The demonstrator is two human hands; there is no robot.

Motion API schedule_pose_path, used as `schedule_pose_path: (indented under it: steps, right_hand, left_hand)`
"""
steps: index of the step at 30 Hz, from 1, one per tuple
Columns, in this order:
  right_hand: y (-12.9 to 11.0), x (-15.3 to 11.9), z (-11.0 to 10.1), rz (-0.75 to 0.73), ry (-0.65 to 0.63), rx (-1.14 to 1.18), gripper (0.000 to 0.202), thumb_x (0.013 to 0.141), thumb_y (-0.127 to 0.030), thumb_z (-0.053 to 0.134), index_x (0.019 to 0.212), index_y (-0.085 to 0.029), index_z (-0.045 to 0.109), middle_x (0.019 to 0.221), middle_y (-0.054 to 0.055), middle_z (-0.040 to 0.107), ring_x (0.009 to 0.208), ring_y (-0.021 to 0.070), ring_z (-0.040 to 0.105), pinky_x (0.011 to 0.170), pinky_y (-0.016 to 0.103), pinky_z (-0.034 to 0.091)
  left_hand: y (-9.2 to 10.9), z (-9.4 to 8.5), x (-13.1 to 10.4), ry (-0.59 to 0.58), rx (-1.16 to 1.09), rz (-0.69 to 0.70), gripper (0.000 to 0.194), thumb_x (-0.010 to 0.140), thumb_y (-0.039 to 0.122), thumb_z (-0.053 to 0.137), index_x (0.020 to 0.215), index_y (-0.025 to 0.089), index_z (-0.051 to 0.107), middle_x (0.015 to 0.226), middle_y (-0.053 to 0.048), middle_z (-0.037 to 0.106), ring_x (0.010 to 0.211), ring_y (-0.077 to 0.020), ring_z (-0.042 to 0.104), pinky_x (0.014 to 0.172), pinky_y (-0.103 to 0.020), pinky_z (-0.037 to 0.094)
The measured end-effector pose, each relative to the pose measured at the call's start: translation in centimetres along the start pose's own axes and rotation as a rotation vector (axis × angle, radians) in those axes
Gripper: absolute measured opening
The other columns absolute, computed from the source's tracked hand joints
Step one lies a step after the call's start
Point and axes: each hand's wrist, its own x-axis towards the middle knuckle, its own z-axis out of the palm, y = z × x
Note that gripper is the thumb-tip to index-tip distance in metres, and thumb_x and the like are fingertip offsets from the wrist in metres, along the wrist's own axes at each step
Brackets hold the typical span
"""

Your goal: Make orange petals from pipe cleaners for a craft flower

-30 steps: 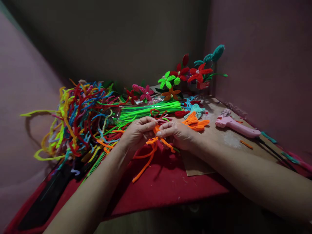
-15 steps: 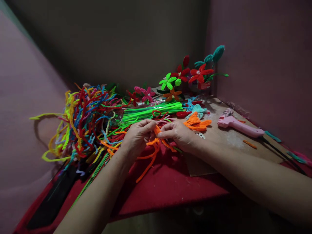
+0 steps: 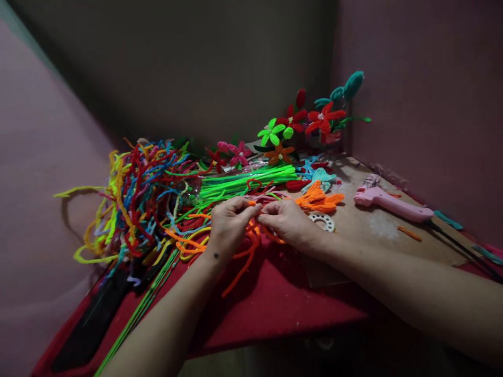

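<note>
Both my hands meet above the red cloth, closed in a pinch with their fingertips nearly touching. My left hand [image 3: 230,222] grips a small piece of orange pipe cleaner [image 3: 252,203], most of which the fingers cover. From the other side, my right hand [image 3: 288,222] pinches the same piece. Loose orange pipe cleaners [image 3: 247,259] hang or lie just below the hands. Right of them rests a bunch of orange looped petals [image 3: 319,199]. A white ring with holes [image 3: 323,222] lies beside my right wrist.
A tangled heap of coloured pipe cleaners [image 3: 135,199] is at left, beside a green bundle [image 3: 247,179]. Finished flowers [image 3: 271,132] stand at the back. On the brown board [image 3: 353,235] lies a pink glue gun [image 3: 393,204] with a black cord. A long black object [image 3: 90,324] lies front left.
My left hand has turned and moved right, its thumb now covering more of the orange piece. More of the white ring shows. The whole view has shifted slightly.
</note>
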Motion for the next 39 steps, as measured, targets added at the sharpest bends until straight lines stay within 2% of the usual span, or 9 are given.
schedule_pose_path:
  steps: [3, 6, 8, 14, 20, 23, 28, 34, 39]
  right_hand:
    - [-0.3, -0.4, 0.2, -0.019, -0.030, 0.011, 0.025, 0.071, -0.021, 0.052, 0.048, -0.016, 0.044, 0.041, -0.006, 0.042, 0.039, 0.0048, 0.034, 0.041, 0.020, 0.024]
    - [-0.7, -0.6, 0.4, -0.017, 0.016, 0.048, 0.024, 0.071, -0.016, 0.051, 0.048, -0.016, 0.045, 0.041, -0.006, 0.044, 0.038, 0.0050, 0.038, 0.040, 0.019, 0.027]
    - [-0.7, -0.7, 0.5, 0.010, 0.010, 0.108, 0.023, 0.071, -0.015, 0.051, 0.049, -0.015, 0.046, 0.041, -0.005, 0.045, 0.037, 0.0055, 0.041, 0.039, 0.018, 0.030]
    - [-0.4, -0.4, 0.4, 0.155, -0.088, 0.297, 0.018, 0.068, -0.021, 0.058, 0.052, -0.014, 0.052, 0.045, -0.002, 0.055, 0.034, 0.0075, 0.048, 0.035, 0.018, 0.036]
    - [0.3, 0.0, 0.1, 0.178, -0.028, 0.243, 0.022, 0.069, -0.020, 0.058, 0.049, -0.015, 0.049, 0.037, -0.002, 0.052, 0.029, 0.0066, 0.043, 0.029, 0.016, 0.028]
    - [0.5, 0.1, 0.1, 0.159, -0.022, 0.162, 0.020, 0.070, -0.017, 0.053, 0.050, -0.015, 0.050, 0.038, -0.002, 0.052, 0.030, 0.0070, 0.044, 0.030, 0.016, 0.029]
    - [0.2, 0.0, 0.3, 0.172, 0.017, 0.160, 0.020, 0.069, -0.010, 0.048, 0.049, -0.015, 0.047, 0.037, -0.004, 0.049, 0.031, 0.0062, 0.044, 0.033, 0.015, 0.034]
    - [-0.3, -0.1, 0.2, 0.256, -0.017, 0.214, 0.017, 0.067, -0.013, 0.050, 0.051, -0.016, 0.048, 0.038, -0.004, 0.051, 0.031, 0.0072, 0.044, 0.030, 0.016, 0.031]
    - [-0.2, -0.2, 0.0, 0.201, -0.022, 0.165, 0.018, 0.067, -0.011, 0.047, 0.049, -0.016, 0.048, 0.035, -0.003, 0.049, 0.028, 0.0067, 0.040, 0.029, 0.017, 0.027]
  left_hand:
    - [0.1, -0.1, 0.2, -0.052, -0.100, -0.092, 0.024, 0.071, 0.032, 0.060, 0.055, 0.015, 0.058, 0.048, 0.004, 0.047, 0.046, -0.0073, 0.038, 0.046, -0.020, 0.031]
    - [0.3, 0.0, 0.3, 0.091, 0.037, 0.039, 0.024, 0.068, 0.029, 0.062, 0.050, 0.014, 0.057, 0.049, 0.003, 0.046, 0.050, -0.0072, 0.038, 0.047, -0.020, 0.030]
    - [0.4, 0.1, 0.4, 0.119, 0.031, 0.043, 0.022, 0.067, 0.028, 0.063, 0.050, 0.014, 0.057, 0.050, 0.003, 0.047, 0.050, -0.0073, 0.039, 0.047, -0.020, 0.030]
    - [0.0, -0.6, 0.6, -0.114, -0.383, -0.269, 0.029, 0.069, 0.031, 0.062, 0.049, 0.014, 0.050, 0.043, 0.005, 0.041, 0.040, -0.0047, 0.031, 0.041, -0.020, 0.024]
    - [-0.3, -1.2, 0.5, -0.271, -0.259, -0.272, 0.019, 0.066, 0.029, 0.067, 0.060, 0.013, 0.058, 0.053, 0.003, 0.050, 0.047, -0.0052, 0.039, 0.047, -0.019, 0.029]
    - [-0.4, -0.5, 0.2, -0.219, -0.181, -0.191, 0.014, 0.066, 0.025, 0.066, 0.062, 0.014, 0.058, 0.056, 0.003, 0.051, 0.049, -0.0062, 0.040, 0.049, -0.020, 0.031]
    - [-0.9, 0.8, -0.2, 0.061, 0.131, 0.123, 0.009, 0.069, 0.021, 0.061, 0.061, 0.016, 0.058, 0.063, 0.001, 0.052, 0.061, -0.0100, 0.046, 0.059, -0.021, 0.036]
    - [-1.1, 0.7, 0.6, -0.067, -0.019, -0.056, 0.021, 0.072, 0.033, 0.059, 0.064, 0.014, 0.063, 0.056, 0.001, 0.053, 0.051, -0.0096, 0.044, 0.052, -0.022, 0.037]
    - [-1.2, 1.0, 0.9, 0.093, 0.145, 0.081, 0.015, 0.067, 0.027, 0.064, 0.058, 0.015, 0.063, 0.059, 0.000, 0.057, 0.058, -0.0105, 0.048, 0.056, -0.022, 0.037]
